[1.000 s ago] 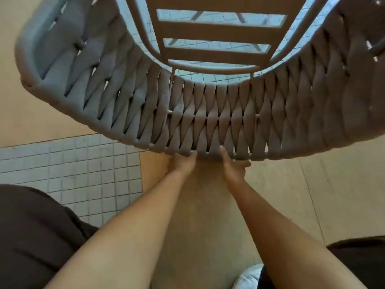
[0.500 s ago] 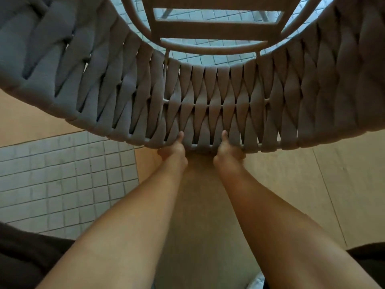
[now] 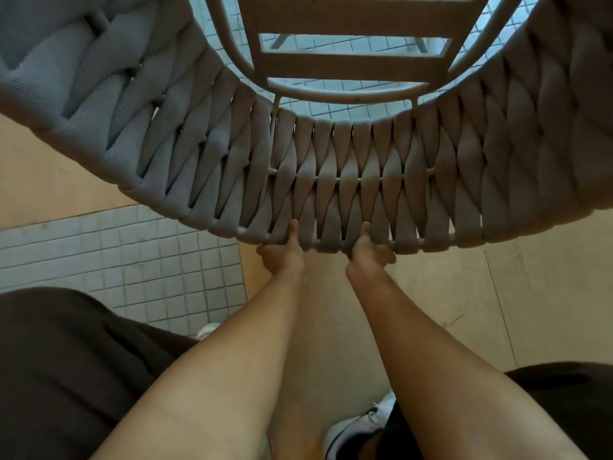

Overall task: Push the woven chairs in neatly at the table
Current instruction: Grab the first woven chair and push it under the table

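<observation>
As the woven chair point(image 3: 348, 180) stood directly in front of the person, its curved back of grey interlaced straps filled the upper half of the view, with the slatted seat point(image 3: 345, 61) visible beyond and below the rim. Both hands gripped the back's top rail at its centre: the left hand point(image 3: 285, 257) and the right hand point(image 3: 370, 257) sat close together but apart, each curled shut around the rail, thumbs pressed up against the weave. The forearms reached straight out from the body. Beneath the chair lay pale floor boards and a patch of small grey floor tiles point(image 3: 132, 257); a white shoe point(image 3: 358, 429) showed near the bottom edge. No worktop appeared in the view, so how far the chair sat from it could not be told. The step in hand looked like the push itself, barely begun or midway. The next move likely called for a level, even shove from both arms, keeping the chair square.
</observation>
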Demonstrator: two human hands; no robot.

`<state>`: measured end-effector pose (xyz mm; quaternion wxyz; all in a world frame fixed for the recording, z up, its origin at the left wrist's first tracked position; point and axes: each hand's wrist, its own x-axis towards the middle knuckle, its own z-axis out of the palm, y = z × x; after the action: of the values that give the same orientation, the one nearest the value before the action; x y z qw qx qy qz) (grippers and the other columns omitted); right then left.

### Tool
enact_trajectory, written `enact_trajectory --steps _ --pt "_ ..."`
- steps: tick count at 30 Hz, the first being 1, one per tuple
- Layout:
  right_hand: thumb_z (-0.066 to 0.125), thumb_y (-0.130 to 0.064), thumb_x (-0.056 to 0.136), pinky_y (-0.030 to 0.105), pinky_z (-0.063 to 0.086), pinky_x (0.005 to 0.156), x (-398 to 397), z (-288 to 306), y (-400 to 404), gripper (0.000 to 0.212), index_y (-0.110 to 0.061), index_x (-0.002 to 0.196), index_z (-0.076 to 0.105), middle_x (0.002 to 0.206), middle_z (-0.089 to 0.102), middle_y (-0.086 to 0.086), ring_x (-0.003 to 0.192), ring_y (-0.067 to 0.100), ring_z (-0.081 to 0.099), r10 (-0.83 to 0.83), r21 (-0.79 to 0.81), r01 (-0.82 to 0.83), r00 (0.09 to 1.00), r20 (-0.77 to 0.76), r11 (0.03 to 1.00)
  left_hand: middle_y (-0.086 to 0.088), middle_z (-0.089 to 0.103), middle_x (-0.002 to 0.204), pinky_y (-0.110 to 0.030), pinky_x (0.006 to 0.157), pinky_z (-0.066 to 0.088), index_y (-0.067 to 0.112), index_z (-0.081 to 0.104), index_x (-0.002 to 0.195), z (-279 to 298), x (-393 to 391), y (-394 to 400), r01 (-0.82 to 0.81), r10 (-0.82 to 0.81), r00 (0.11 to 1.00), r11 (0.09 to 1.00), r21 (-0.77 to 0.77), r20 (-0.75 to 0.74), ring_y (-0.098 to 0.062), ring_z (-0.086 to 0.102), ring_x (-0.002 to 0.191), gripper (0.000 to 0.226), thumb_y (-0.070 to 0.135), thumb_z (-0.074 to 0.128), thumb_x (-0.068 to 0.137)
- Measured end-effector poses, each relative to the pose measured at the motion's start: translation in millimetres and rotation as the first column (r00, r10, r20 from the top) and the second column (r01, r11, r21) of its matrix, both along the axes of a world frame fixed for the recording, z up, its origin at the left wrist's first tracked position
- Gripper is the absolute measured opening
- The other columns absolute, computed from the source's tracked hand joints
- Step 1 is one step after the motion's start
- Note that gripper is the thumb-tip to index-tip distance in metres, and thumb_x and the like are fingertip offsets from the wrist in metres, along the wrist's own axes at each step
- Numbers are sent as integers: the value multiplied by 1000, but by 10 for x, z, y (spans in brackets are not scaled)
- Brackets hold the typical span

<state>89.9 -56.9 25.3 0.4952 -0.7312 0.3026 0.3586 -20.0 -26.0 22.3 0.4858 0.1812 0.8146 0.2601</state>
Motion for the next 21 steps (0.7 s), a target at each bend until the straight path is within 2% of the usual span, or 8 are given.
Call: enact_trajectory --steps 3,8,10,13,15,17,19,21 --pt "80 -34 87 52 53 100 -55 455 -129 75 -8 135 29 134 57 19 117 38 61 -9 11 9 1000 -1 1000 -3 70 123 -35 97 54 12 55 128 444 -28 -235 4 0 998 997 81 -55 -21 66 115 70 54 80 78" --pt "78 -30 89 48 55 97 -185 1304 -289 66 -8 127 29 134 57 21 116 37 62 20 -54 -16 996 83 998 3 53 130 -4 77 48 14 38 137 1303 -69 -511 -12 19 1000 960 280 -23 -10 58 119 78 37 85 80" --pt "77 -29 90 44 55 95 -195 1616 -332 60 -14 119 27 133 57 21 115 38 62 22 -61 -17 996 83 998 2 40 127 -8 73 46 14 37 133 1662 -90 -610 101 -45 980 951 292 -191 -5 49 108 80 42 86 77" --pt "76 -28 91 42 53 96 -188 2109 -380 59 -14 121 26 134 54 21 117 38 60 34 -67 -29 997 72 997 -12 37 128 -29 86 41 19 35 125 2156 -201 -655 399 -246 857 872 283 -453 -12 34 109 70 43 83 81" --pt "75 -27 91 45 52 99 -194 2430 -413 65 -10 130 26 136 53 21 120 39 58 39 -87 -32 997 72 996 -18 44 125 -38 92 37 23 37 119 2453 -318 -566 735 -464 624 621 271 -629 -21 36 110 53 35 77 88" --pt "75 -26 91 41 51 98 -202 2769 -439 65 -8 130 27 135 53 22 120 39 58 47 -131 -36 995 83 991 -17 49 118 -40 92 34 19 40 118 2743 -465 -411 955 -530 289 216 202 -798 -28 42 109 47 37 73 88" --pt "74 -25 92 35 49 92 -191 3077 -445 63 -8 129 27 134 52 22 119 39 58 55 -157 -39 993 102 987 -14 49 120 -43 95 36 16 42 122 3045 -559 -221 985 -500 24 -135 105 -866 -33 48 111 54 53 65 89" --pt "72 -23 94 37 50 94 -173 3360 -441 60 -7 129 26 136 50 24 118 40 57 67 -162 -50 992 102 985 -13 49 128 -47 106 37 13 43 129 3319 -630 -2 908 -458 -244 -419 -35 -855 -35 48 119 76 73 56 85"
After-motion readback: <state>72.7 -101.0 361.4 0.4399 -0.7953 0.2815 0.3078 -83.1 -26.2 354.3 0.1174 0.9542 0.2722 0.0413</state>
